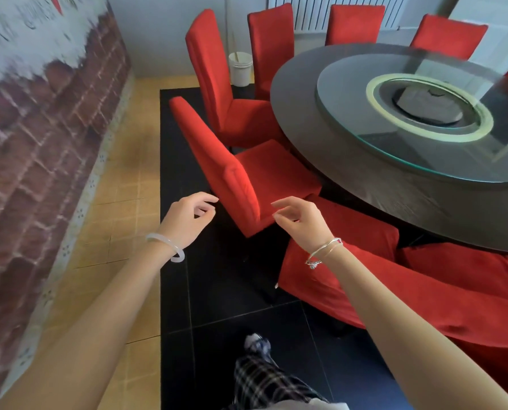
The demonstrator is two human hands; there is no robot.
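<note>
A red upholstered chair stands tilted away from the round dark table, its back toward me. My left hand hovers just left of the chair back's near edge, fingers loosely curled and holding nothing. On the other side of that edge floats my right hand, fingers relaxed and empty. Neither hand plainly touches the chair. Both wrists wear bracelets.
More red chairs ring the table, which carries a glass turntable. A nearer red chair lies under my right forearm. A brick-pattern wall runs along the left, and a white bucket stands in the far corner. The floor is black tile.
</note>
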